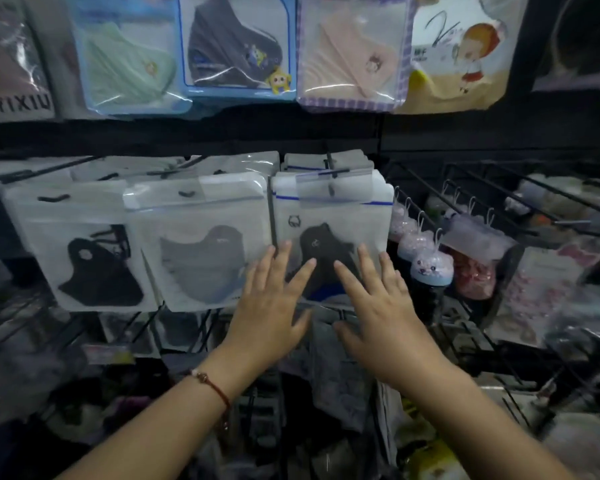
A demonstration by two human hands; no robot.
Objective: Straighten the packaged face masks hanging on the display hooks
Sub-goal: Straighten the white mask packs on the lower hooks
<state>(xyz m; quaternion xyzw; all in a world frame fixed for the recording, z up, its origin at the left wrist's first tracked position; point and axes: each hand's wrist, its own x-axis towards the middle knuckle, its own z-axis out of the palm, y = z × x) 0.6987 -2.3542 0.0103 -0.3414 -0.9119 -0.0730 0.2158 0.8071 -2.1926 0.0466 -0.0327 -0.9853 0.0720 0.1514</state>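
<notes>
Three front mask packets hang mid-frame; both hands lie flat, fingers spread, on the rightmost packet [331, 216] at centre: left hand [272, 303], right hand [378, 306]; four more packets [238, 46] hang along the top.

Both hands cover the lower part of the black mask pack [329, 216]; goods below are blurred
</notes>
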